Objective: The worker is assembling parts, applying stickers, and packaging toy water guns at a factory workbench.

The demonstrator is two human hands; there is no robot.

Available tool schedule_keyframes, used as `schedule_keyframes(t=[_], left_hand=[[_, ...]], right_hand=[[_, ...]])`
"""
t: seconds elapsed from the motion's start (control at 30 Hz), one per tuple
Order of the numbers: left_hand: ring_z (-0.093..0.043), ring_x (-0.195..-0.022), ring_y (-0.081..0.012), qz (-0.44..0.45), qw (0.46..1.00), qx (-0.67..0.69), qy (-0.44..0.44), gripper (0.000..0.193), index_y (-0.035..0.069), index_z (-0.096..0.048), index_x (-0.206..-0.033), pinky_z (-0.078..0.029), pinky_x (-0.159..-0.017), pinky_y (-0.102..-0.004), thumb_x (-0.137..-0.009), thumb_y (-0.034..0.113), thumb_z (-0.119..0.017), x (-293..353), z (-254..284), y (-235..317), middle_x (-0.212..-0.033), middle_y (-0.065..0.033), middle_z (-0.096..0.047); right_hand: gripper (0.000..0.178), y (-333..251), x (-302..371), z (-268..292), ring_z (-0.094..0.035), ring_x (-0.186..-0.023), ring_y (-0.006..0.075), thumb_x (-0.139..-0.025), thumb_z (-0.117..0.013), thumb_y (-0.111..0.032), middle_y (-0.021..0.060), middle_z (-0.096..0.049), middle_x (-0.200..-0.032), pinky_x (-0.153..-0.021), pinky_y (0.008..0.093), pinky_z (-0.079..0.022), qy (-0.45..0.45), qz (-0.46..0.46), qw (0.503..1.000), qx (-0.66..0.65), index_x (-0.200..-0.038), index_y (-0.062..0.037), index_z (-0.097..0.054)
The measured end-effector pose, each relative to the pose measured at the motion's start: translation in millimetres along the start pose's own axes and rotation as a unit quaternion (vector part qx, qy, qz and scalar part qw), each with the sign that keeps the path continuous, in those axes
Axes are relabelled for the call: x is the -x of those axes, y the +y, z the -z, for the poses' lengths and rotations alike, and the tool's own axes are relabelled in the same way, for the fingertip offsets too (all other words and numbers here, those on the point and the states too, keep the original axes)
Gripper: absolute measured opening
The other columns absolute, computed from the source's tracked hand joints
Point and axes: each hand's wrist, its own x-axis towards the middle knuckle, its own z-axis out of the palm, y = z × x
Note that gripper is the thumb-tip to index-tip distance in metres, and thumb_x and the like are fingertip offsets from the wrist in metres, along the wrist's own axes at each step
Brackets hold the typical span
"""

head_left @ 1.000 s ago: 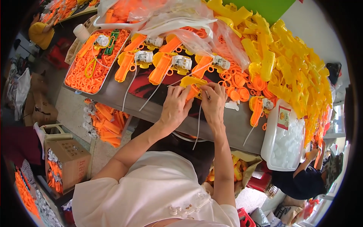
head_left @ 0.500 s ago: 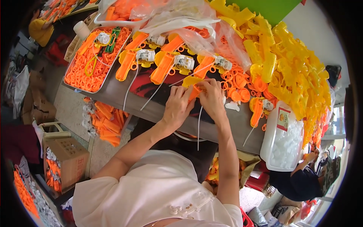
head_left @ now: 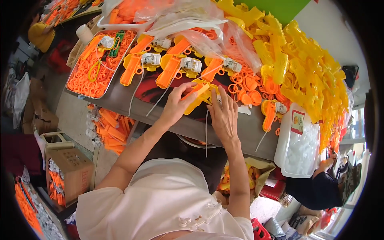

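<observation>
My left hand (head_left: pixel 175 106) pinches a long orange plastic piece (head_left: pixel 199 93) at a yellow half-shell (head_left: pixel 193 108), just over the table's front part. Fingers of my right hand (head_left: pixel 225 118) press on the shell's right end, where a small white mechanism partly shows between them. A thin white cord (head_left: pixel 207 134) hangs down from there past the table edge. Just beyond my hands lie several part-built toys, one a yellow shell with an orange piece and white mechanism (head_left: pixel 191 66). My fingers hide part of the held shell.
Left stands a metal tray (head_left: pixel 105 95) of orange rings with a green-handled tool (head_left: pixel 116 44). A large heap of yellow shells (head_left: pixel 296 60) and orange discs (head_left: pixel 250 85) lie right. A white plastic tub (head_left: pixel 281 160) sits at the right edge, beside another part-built toy (head_left: pixel 269 116).
My hands have moved apart slightly, the right one lower. The yellow shell has turned, so more of its inside shows, with the orange piece lying slantwise across it.
</observation>
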Motion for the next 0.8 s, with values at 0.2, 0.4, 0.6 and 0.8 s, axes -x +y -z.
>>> schedule_keyframes(t=[0.2,0.4,0.6,0.8], left_hand=[[-0.051,-0.096,-0.0272,-0.134,0.965,-0.198,0.107,0.026,0.006,-0.062,-0.108,-0.046,-0.083,-0.0376,-0.084,0.012,-0.069,9,-28,-1,-0.105,-0.0073,-0.062],[-0.051,-0.097,-0.0315,-0.220,0.927,-0.272,0.133,0.023,0.007,-0.063,-0.099,-0.046,-0.082,-0.0388,-0.078,0.005,-0.072,12,-33,-5,-0.104,-0.0083,-0.060],[-0.050,-0.097,-0.0327,-0.212,0.915,-0.319,0.131,0.019,0.006,-0.064,-0.094,-0.046,-0.080,-0.0397,-0.077,0.002,-0.071,15,-34,-1,-0.106,-0.0095,-0.058],[-0.050,-0.102,-0.0310,-0.249,0.875,-0.412,0.052,0.018,0.007,-0.065,-0.100,-0.042,-0.089,-0.0411,-0.082,0.010,-0.068,7,-20,15,-0.109,-0.0076,-0.057]], right_hand=[[0.036,-2,-15,1,-0.049,-0.111,0.0295,-0.085,-0.065,-0.017,0.0132,-0.049,-0.129,-0.093,0.0483,-0.038,-0.010,-0.030,0.999,0.000,-0.118,-0.0046,-0.060],[0.030,-2,-15,2,-0.048,-0.113,0.0317,-0.087,-0.063,-0.015,0.0122,-0.050,-0.128,-0.093,0.0458,-0.039,-0.015,-0.052,0.998,-0.012,-0.117,-0.0083,-0.063],[0.028,-4,-16,-1,-0.048,-0.113,0.0310,-0.086,-0.063,-0.016,0.0113,-0.051,-0.127,-0.091,0.0468,-0.039,-0.013,-0.066,0.998,-0.013,-0.113,-0.0091,-0.063],[0.023,0,-14,-7,-0.048,-0.113,0.0309,-0.086,-0.063,-0.015,0.0115,-0.050,-0.128,-0.089,0.0469,-0.039,-0.021,-0.069,0.997,-0.003,-0.108,-0.0077,-0.064]])
